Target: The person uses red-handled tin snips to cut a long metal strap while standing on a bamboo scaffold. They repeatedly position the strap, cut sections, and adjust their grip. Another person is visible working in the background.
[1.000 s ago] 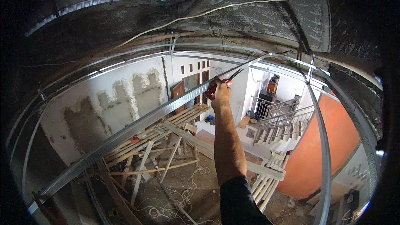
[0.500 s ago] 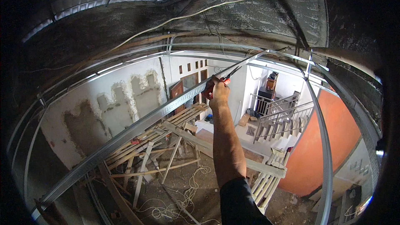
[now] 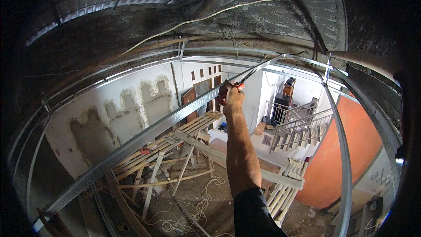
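A long galvanised metal channel (image 3: 166, 118) runs diagonally from the lower left up to the ceiling frame. My right hand (image 3: 234, 98), at the end of a raised arm in a dark sleeve, is closed at the channel's far part. In its fingers is a red-handled tool (image 3: 240, 86) with a slender dark tip pointing up along the channel; its exact kind is not clear. At the channel's near end a dark brown shape (image 3: 46, 217) touches the metal. It may be my left hand, but shadow hides its fingers.
Thin metal ceiling framing (image 3: 344, 158) curves down on the right. Below stands a bamboo and timber scaffold (image 3: 193, 131), with a loose pale cable (image 3: 199, 210) on the dirt floor. A stair railing (image 3: 298, 123) and an orange wall (image 3: 340, 153) lie to the right.
The whole scene shifts slightly right and down as the view moves. My right hand keeps its place on the channel, with the red-handled tool still in it.
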A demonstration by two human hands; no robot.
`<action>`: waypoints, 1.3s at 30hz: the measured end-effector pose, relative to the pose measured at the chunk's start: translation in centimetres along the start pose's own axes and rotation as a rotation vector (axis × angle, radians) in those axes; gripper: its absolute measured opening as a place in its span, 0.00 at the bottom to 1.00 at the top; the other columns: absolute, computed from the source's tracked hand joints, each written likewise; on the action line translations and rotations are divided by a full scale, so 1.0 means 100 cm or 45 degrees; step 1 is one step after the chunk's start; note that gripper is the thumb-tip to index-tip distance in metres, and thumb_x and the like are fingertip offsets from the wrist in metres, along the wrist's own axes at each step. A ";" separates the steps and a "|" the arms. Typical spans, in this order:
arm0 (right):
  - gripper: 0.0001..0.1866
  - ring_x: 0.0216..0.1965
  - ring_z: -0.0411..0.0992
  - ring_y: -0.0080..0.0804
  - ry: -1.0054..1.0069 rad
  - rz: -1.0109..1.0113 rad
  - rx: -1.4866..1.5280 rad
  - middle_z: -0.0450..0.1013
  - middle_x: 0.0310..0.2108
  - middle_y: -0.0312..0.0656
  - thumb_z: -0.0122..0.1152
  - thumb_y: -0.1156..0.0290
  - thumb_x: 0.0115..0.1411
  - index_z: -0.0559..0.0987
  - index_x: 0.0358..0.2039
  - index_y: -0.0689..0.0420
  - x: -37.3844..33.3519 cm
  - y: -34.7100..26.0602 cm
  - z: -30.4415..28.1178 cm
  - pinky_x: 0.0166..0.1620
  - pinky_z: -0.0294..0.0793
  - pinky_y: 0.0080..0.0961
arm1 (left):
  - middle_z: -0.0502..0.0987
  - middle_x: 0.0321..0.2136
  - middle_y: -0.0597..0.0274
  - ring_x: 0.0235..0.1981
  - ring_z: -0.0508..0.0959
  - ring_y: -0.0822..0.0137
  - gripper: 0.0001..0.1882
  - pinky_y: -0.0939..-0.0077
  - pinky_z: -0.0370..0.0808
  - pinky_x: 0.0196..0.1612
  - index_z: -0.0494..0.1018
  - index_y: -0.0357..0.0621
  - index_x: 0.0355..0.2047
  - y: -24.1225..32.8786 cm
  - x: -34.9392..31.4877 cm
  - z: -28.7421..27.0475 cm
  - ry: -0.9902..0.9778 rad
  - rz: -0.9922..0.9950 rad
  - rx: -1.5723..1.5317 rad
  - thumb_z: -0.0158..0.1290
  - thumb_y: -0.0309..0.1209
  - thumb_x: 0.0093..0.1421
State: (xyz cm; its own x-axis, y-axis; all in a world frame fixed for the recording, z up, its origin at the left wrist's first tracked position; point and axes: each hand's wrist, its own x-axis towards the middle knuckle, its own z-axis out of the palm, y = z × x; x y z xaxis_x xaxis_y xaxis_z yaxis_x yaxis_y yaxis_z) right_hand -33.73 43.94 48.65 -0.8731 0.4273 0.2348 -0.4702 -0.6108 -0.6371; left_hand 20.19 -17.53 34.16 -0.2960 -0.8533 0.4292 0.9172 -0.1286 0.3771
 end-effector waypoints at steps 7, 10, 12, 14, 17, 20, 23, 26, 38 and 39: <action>0.08 0.19 0.70 0.30 -0.057 -0.029 -0.021 0.73 0.22 0.38 0.65 0.67 0.59 0.77 0.26 0.55 0.006 -0.002 0.002 0.24 0.78 0.34 | 0.72 0.57 0.45 0.57 0.73 0.52 0.27 0.57 0.73 0.61 0.64 0.43 0.66 0.011 0.020 -0.041 -0.113 -0.097 -0.158 0.55 0.37 0.70; 0.08 0.19 0.71 0.31 -0.068 -0.085 0.008 0.73 0.21 0.39 0.66 0.68 0.58 0.78 0.27 0.57 0.004 -0.001 0.004 0.22 0.76 0.35 | 0.65 0.66 0.45 0.67 0.66 0.55 0.28 0.59 0.63 0.71 0.58 0.51 0.73 0.012 0.015 -0.036 -0.260 0.245 0.549 0.46 0.40 0.76; 0.05 0.16 0.70 0.32 0.010 -0.089 0.074 0.74 0.21 0.41 0.66 0.73 0.58 0.80 0.30 0.61 0.002 -0.002 0.007 0.18 0.70 0.35 | 0.68 0.63 0.46 0.64 0.68 0.54 0.26 0.58 0.66 0.68 0.61 0.50 0.69 0.011 0.009 -0.026 -0.188 0.277 0.585 0.48 0.40 0.75; 0.05 0.16 0.70 0.32 0.026 -0.110 0.129 0.74 0.21 0.42 0.66 0.74 0.58 0.80 0.30 0.62 0.000 -0.002 0.009 0.18 0.70 0.34 | 0.70 0.59 0.46 0.61 0.70 0.53 0.24 0.57 0.68 0.66 0.64 0.48 0.66 0.009 0.003 -0.013 -0.105 0.200 0.421 0.50 0.40 0.73; 0.06 0.17 0.71 0.32 0.037 -0.062 0.095 0.73 0.21 0.40 0.67 0.73 0.59 0.80 0.30 0.61 -0.001 -0.006 0.007 0.19 0.72 0.35 | 0.74 0.55 0.47 0.57 0.74 0.52 0.22 0.55 0.72 0.62 0.69 0.47 0.60 0.009 -0.006 0.008 -0.011 0.079 0.190 0.54 0.40 0.70; 0.06 0.18 0.71 0.31 -0.001 -0.086 0.086 0.73 0.22 0.39 0.68 0.72 0.58 0.80 0.30 0.61 0.000 -0.007 0.006 0.20 0.73 0.34 | 0.77 0.50 0.48 0.52 0.77 0.51 0.19 0.53 0.76 0.58 0.73 0.45 0.54 0.012 -0.015 0.027 0.058 -0.051 -0.026 0.57 0.40 0.68; 0.05 0.19 0.71 0.31 0.011 -0.101 0.127 0.74 0.23 0.38 0.67 0.73 0.58 0.80 0.31 0.61 0.003 -0.004 0.004 0.21 0.74 0.34 | 0.81 0.45 0.49 0.48 0.81 0.50 0.18 0.52 0.80 0.54 0.78 0.43 0.49 0.013 -0.024 0.044 0.163 -0.241 -0.339 0.61 0.41 0.65; 0.05 0.19 0.71 0.31 -0.001 -0.098 0.147 0.74 0.24 0.38 0.65 0.75 0.58 0.80 0.33 0.61 0.009 -0.001 0.000 0.22 0.74 0.35 | 0.83 0.42 0.50 0.46 0.82 0.50 0.15 0.52 0.82 0.52 0.81 0.44 0.44 0.012 -0.029 0.048 0.229 -0.018 0.026 0.62 0.40 0.64; 0.08 0.18 0.70 0.30 -0.048 -0.078 0.166 0.73 0.22 0.37 0.71 0.73 0.58 0.78 0.28 0.58 -0.004 -0.015 -0.002 0.21 0.73 0.33 | 0.83 0.43 0.50 0.46 0.82 0.50 0.17 0.55 0.82 0.51 0.80 0.41 0.44 0.025 -0.042 0.029 0.083 -0.487 -0.761 0.63 0.41 0.63; 0.09 0.18 0.70 0.30 -0.021 -0.046 0.142 0.73 0.22 0.37 0.72 0.73 0.58 0.78 0.28 0.58 -0.005 -0.017 -0.001 0.21 0.74 0.34 | 0.83 0.44 0.50 0.47 0.82 0.50 0.17 0.55 0.82 0.51 0.80 0.41 0.44 0.022 -0.041 0.033 0.060 -0.405 -0.593 0.62 0.41 0.63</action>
State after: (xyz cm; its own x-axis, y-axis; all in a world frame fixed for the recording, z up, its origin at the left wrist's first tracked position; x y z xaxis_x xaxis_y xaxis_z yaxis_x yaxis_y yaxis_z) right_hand -32.53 44.81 49.54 -0.8569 0.4398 0.2690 -0.5121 -0.6660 -0.5424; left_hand 22.52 -12.64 35.96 -0.5749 -0.7563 0.3123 0.8085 -0.5836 0.0752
